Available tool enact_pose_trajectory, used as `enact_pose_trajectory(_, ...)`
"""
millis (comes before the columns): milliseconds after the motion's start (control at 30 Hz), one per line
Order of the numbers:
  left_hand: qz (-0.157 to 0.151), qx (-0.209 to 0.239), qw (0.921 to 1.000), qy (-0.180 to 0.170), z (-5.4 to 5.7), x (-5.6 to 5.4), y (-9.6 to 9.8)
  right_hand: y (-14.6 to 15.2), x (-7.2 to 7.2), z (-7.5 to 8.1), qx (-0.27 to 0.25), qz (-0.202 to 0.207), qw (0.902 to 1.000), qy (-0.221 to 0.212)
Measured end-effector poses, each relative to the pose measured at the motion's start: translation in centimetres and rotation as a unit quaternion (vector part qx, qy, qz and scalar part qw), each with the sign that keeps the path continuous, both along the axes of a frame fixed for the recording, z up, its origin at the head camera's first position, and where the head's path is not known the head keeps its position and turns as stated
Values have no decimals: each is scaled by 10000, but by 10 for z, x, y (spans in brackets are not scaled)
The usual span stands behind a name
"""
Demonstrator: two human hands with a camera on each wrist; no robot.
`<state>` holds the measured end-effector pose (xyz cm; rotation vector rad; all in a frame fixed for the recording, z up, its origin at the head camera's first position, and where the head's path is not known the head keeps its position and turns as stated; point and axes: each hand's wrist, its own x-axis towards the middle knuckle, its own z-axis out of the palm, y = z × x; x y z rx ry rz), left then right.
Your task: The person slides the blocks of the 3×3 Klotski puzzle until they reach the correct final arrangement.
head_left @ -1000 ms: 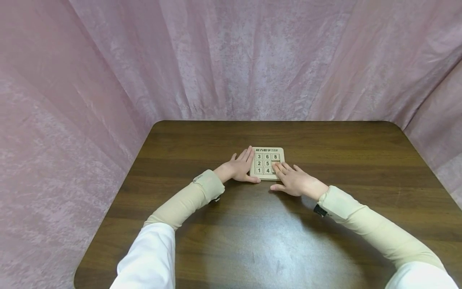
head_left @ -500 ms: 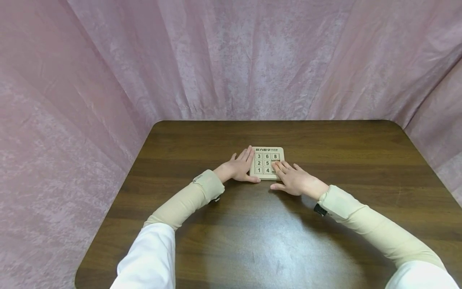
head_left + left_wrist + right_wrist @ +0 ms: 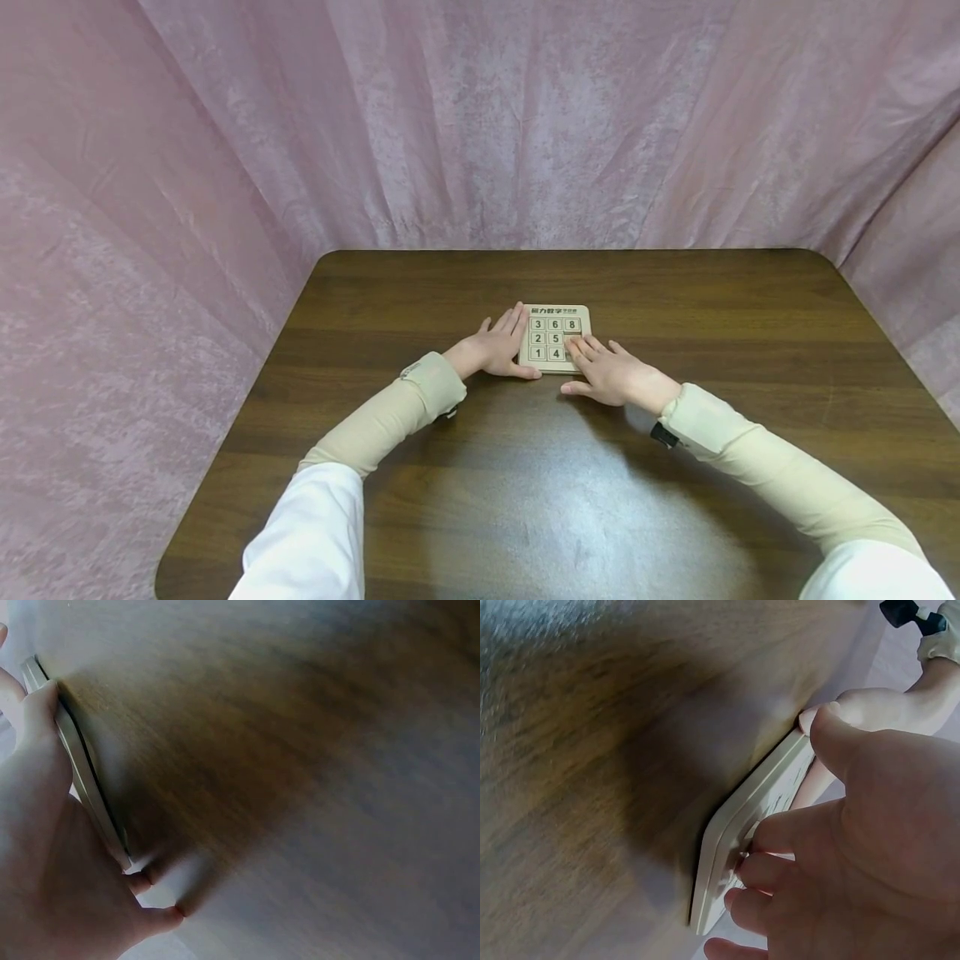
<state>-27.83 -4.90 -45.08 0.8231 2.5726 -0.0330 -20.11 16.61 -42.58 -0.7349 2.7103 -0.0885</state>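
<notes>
A pale wooden number sliding puzzle (image 3: pixel 556 339) lies flat on the table, with black characters along its top edge. Its tiles read 3, 6, 8 in the top row, then 2 and 5, then 1 and 4. Along the puzzle's left edge rests my left hand (image 3: pixel 501 346), fingers extended, thumb (image 3: pixel 46 705) at the near corner. My right hand (image 3: pixel 606 371) reaches in from the right, its fingertips on the right column below the 8, hiding the rest of that column. In the right wrist view those fingers (image 3: pixel 776 834) touch the board's face, slightly bent.
The brown wood-grain table (image 3: pixel 420 283) has rounded far corners. Pink velvet curtain (image 3: pixel 480 125) hangs behind it and along both sides. Both forearms wear beige sleeves with a wrist band; a small black device (image 3: pixel 664 434) sits under the right one.
</notes>
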Motion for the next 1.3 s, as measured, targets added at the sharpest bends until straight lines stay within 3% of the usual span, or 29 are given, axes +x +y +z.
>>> enact_pose_trajectory(733, -13, -6, 10000, -3, -2, -2, -1, -2, -9, -1, 137, -66, 9998, 92)
enact_pose_trajectory(1300, 5, 43, 10000, -43, 0, 0, -1, -5, -4, 4, 32, 67, 9998, 177)
